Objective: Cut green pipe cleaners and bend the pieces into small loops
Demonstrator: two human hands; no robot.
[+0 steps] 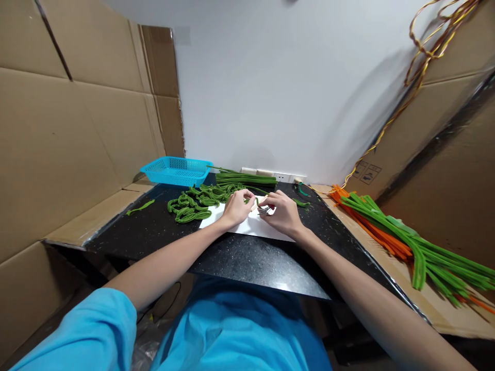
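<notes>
My left hand (236, 208) is closed in a pinch over a white sheet (247, 228), with a green pipe cleaner (257, 202) at its fingertips. Close beside it, my right hand (283, 214) is closed too, its thumb and forefinger at the same pipe cleaner. A small metal tool (264, 211) with a bit of red lies within the right hand; the fingers hide most of it, so its kind is unclear. Left of my hands, a pile of green pipe cleaners bent into loops (191, 206) rests on the black table (154, 232).
A bundle of straight green pipe cleaners (247, 179) lies behind my hands, near a wall socket strip (281, 177). A blue plastic basket (174, 165) stands back left. Green (410, 237) and orange pipe cleaners (379, 232) lie on cardboard at right. Twisted wires (381, 139) hang there.
</notes>
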